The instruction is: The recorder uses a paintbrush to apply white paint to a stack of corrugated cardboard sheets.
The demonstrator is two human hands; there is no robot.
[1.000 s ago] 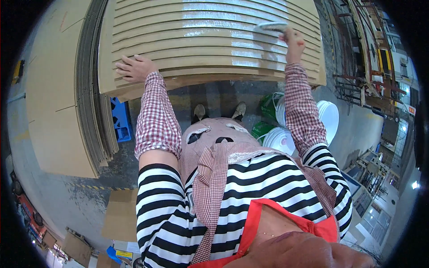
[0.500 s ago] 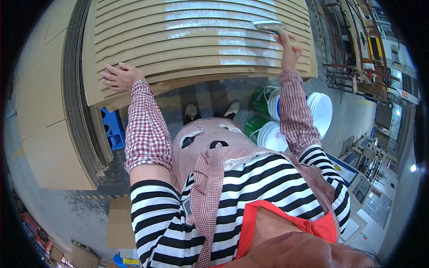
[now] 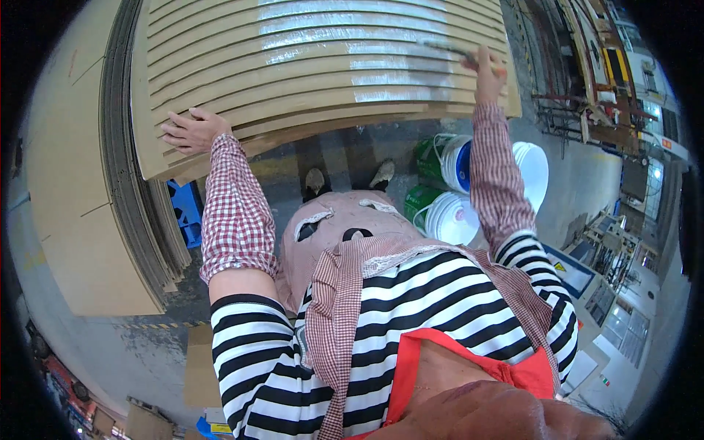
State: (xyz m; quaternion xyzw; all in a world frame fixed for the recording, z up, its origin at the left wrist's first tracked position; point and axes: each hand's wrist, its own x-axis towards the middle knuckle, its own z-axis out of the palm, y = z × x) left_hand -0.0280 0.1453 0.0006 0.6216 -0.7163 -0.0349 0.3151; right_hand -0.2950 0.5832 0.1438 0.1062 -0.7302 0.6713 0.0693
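Observation:
Before me lies a stack of brown cardboard sheets [image 3: 220, 73], staggered so that their edges form a row of strips. Wet, whitish shiny patches of a glue-like liquid cover the middle and right of several strips. My left hand [image 3: 196, 132] rests flat on the stack's near left corner, fingers spread. Over the right part, my right hand [image 3: 487, 73] is closed around the handle of a flat brush [image 3: 460, 51]. Its head points left over the wet strips and is blurred; I cannot tell whether the bristles touch the cardboard.
Green-and-white buckets [image 3: 447, 216] and a white bucket [image 3: 532, 172] stand on the floor under my right arm. A tall stack of cardboard [image 3: 121, 147] rises at the left, beside a blue plastic pallet [image 3: 187, 209]. Metal racks [image 3: 587, 95] stand at the far right.
My right hand has moved slightly right with the brush, which is now seen more edge-on. My left hand stays on the near left corner. The view has shifted a little.

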